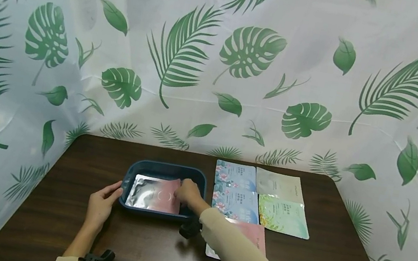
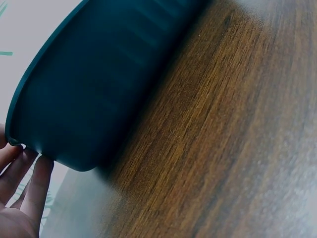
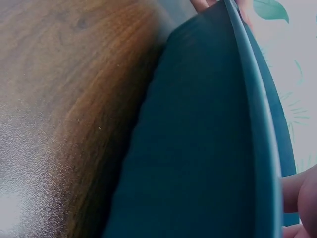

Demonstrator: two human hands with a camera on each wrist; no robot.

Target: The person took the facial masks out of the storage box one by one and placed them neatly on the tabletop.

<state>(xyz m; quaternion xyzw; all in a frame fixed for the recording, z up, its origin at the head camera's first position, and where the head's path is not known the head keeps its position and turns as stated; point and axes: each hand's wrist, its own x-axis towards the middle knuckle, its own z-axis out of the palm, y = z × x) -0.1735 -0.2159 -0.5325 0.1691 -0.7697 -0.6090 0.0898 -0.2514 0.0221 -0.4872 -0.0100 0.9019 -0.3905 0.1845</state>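
A dark blue plastic basin (image 1: pixel 160 215) sits on the table. Inside it lies a pink and silver face mask packet (image 1: pixel 151 195). My left hand (image 1: pixel 100 205) grips the basin's left end, thumb at the rim and fingers against the outer wall, as the left wrist view shows on the basin (image 2: pixel 89 89). My right hand (image 1: pixel 190 193) reaches over the basin's right side and pinches the packet's right edge with curled fingers. In the right wrist view the basin wall (image 3: pixel 198 124) hides most of that hand and the packet.
Right of the basin, several face mask packets lie flat: two blue floral ones (image 1: pixel 235 204), a pale beige one (image 1: pixel 279 186), a green one (image 1: pixel 284 216) and a pink one (image 1: pixel 253 234) partly under my right forearm. A leaf-print sheet (image 1: pixel 175 129) hangs behind the brown table (image 1: pixel 146 250).
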